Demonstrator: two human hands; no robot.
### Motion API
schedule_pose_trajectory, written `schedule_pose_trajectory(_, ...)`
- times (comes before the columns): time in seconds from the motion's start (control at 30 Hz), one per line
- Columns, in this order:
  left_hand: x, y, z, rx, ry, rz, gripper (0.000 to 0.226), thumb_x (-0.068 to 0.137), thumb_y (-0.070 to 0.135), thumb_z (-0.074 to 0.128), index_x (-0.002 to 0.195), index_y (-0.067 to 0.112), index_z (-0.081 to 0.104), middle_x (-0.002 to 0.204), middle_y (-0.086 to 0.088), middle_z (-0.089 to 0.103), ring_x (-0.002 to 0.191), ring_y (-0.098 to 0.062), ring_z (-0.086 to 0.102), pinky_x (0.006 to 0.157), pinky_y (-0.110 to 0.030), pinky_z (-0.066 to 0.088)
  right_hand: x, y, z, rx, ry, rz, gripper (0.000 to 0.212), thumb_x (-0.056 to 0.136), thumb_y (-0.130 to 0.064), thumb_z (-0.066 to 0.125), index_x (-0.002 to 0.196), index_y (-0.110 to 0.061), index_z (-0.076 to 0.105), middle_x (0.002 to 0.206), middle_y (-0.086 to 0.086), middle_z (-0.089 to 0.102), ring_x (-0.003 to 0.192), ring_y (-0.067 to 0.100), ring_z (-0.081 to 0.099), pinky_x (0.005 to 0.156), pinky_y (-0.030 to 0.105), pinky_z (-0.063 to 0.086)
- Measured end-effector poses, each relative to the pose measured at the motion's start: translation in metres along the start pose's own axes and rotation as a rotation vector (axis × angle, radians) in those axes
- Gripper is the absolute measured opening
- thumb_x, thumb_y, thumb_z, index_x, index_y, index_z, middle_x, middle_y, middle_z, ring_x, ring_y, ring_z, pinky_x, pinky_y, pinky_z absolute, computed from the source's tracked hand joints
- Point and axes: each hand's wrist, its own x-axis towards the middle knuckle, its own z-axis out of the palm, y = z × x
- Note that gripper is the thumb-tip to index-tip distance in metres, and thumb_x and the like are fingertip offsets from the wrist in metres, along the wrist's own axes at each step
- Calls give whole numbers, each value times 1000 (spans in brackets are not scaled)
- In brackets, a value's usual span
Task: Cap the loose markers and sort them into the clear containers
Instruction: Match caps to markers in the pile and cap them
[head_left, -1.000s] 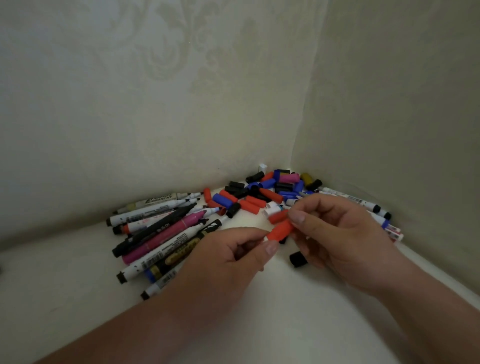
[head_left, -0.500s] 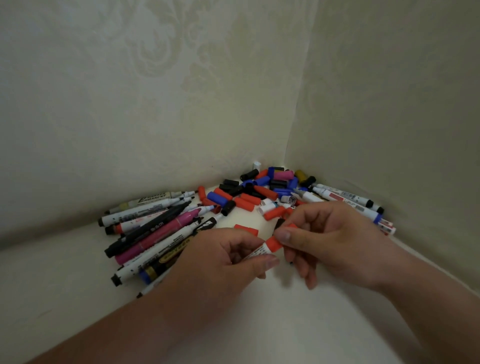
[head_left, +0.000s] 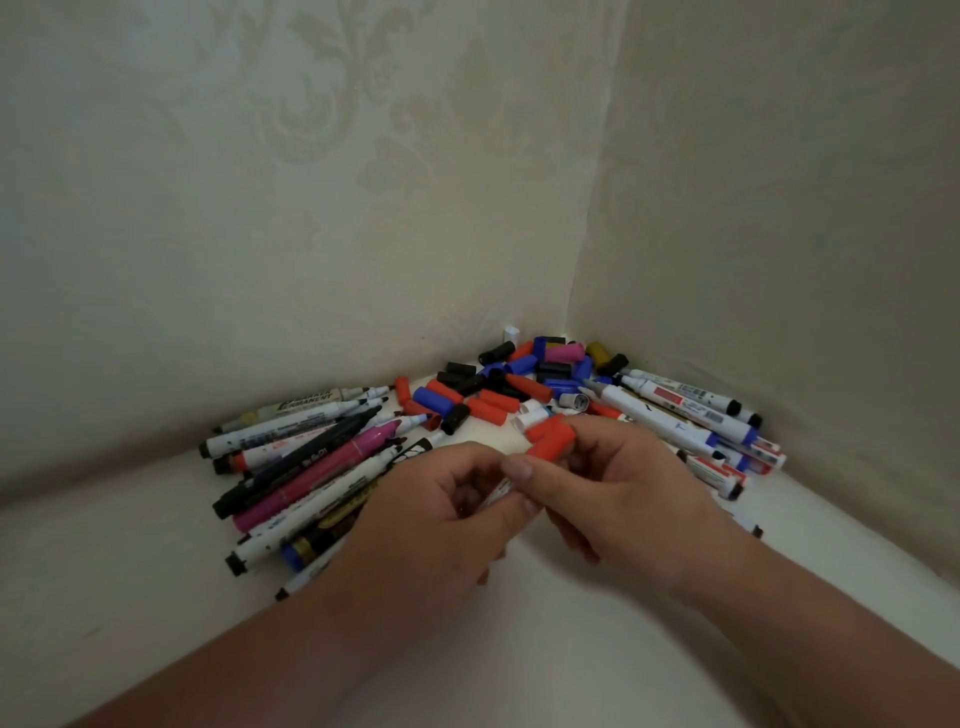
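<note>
The right hand pinches a short red plastic cap between thumb and fingers, just below the middle of the frame. The left hand curls its fingers round a slim white-barrelled marker, most of it hidden inside the grip. Cap and barrel meet between the two hands; whether the cap is fully seated cannot be told.

Both pieces look light, rigid and smooth, so they probably slip easily. The barrel is best held close to its open end and the cap by its sides, so the push runs straight. The felt tip is likely the one soft part and could crush or smear if the cap goes on crooked.

A heap of loose caps in red, blue, black and pink lies in the corner above the hands. Uncapped markers fan out at centre left, and more lie at centre right. The pale cream table looks smooth, so round barrels may roll. Two walls with faint damask wallpaper fill the upper frame. No clear container is in view.
</note>
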Motion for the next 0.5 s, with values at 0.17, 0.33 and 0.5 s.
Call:
schedule_pose_trajectory(0.17, -1, -4, 1, -133, 101, 111, 23, 81, 31, 77, 103, 33, 68, 90, 10, 69, 83, -10, 70, 73, -29, 58, 1, 2, 5, 131, 200, -45, 36, 78, -38, 67, 89, -3, 66, 65, 10, 66, 53, 23, 57, 50, 37, 50)
schedule_pose_trajectory(0.33, 3, 3, -11, 296, 335, 475, 8, 87, 17, 67, 90, 22, 62, 88, 13, 54, 80, -11, 58, 67, -16, 43, -2, -2, 5, 156, 232, -76, 13, 95, -17, 60, 93, -5, 64, 69, 11, 67, 55, 23, 61, 48, 33, 50)
schedule_pose_trajectory(0.5, 6, -2, -18, 204, 377, 408, 10, 88, 20, 64, 82, 27, 63, 75, 8, 58, 70, -15, 57, 60, -19, 44, -6, 2, 4, 35, -118, 74, 6, 86, -6, 73, 87, -10, 68, 76, 10, 74, 66, 24, 72, 62, 36, 60)
